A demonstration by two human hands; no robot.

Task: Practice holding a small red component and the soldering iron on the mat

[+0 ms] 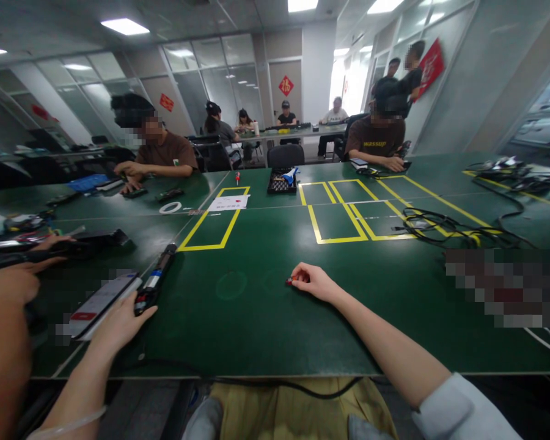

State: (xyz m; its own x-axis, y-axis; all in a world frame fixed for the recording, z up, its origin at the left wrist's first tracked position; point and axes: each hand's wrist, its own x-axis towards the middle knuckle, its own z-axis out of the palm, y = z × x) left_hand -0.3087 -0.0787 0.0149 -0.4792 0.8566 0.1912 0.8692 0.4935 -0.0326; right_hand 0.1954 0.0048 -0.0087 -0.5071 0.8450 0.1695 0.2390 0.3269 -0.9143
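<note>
At twelve o'clock, over the green table (pixel 256 330), my right hand (pixel 312 281) pinches one small red piece (pixel 289 282), fingertips closed. At ten o'clock, my left hand (pixel 121 321) lies half open against a black tool (pixel 154 278).

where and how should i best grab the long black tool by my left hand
Probably around the middle, by the blue band, from above and slightly right, fingers and thumb across its width. The long black tool is slim and slants away to the right; the left hand is at its near end, and the screened device sits close on its left.
</note>
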